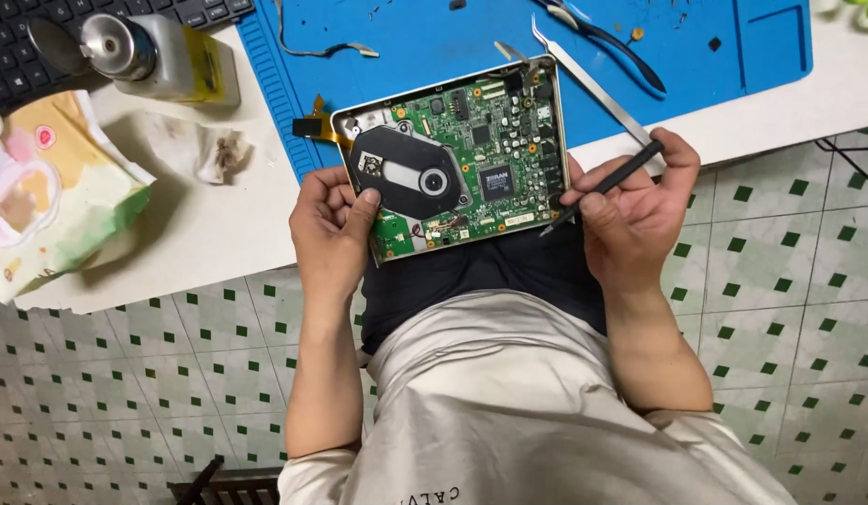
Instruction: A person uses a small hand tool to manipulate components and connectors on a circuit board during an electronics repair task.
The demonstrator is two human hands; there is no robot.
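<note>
Nearby, tweezers (pixel 597 89), cutters (pixel 611 45), metal bottle (pixel 158 58) beyond the opened device (pixel 457 154).

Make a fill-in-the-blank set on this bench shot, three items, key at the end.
1. The left hand grips the opened device by its ____ edge.
2. The right hand holds a thin ____ tool with its tip at the circuit board's edge.
3. The metal tweezers lie on the ____ work mat.

Missing words: left; black; blue
</note>
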